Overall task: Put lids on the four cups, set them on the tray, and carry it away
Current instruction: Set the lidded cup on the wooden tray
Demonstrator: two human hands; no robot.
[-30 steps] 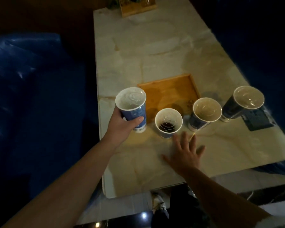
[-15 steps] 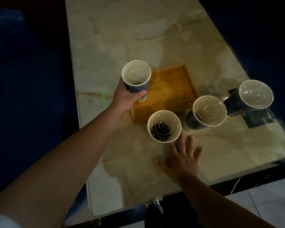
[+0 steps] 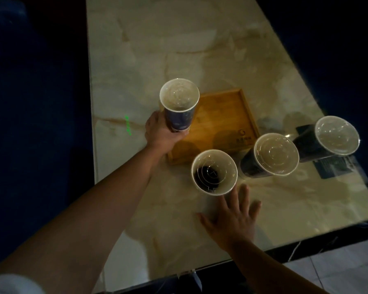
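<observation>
My left hand (image 3: 160, 130) grips a tall blue paper cup (image 3: 179, 107) with a clear lid, holding it at the left part of the wooden tray (image 3: 225, 124). Whether its base touches the tray I cannot tell. A second lidded cup (image 3: 214, 171) with dark drink stands on the table just in front of the tray. Two more lidded cups stand to the right, one near the tray's corner (image 3: 272, 154) and one further right (image 3: 331, 139). My right hand (image 3: 232, 219) rests flat on the table with fingers spread, just short of the second cup.
The marble table (image 3: 179, 49) stretches away from me, with its near edge (image 3: 285, 249) by my right forearm. A dark card (image 3: 336, 166) lies under the rightmost cup. Dark blue seating (image 3: 30, 102) runs along the left side.
My left hand has carried its cup from the table's left side to the left part of the tray. My right hand stays flat on the table.
</observation>
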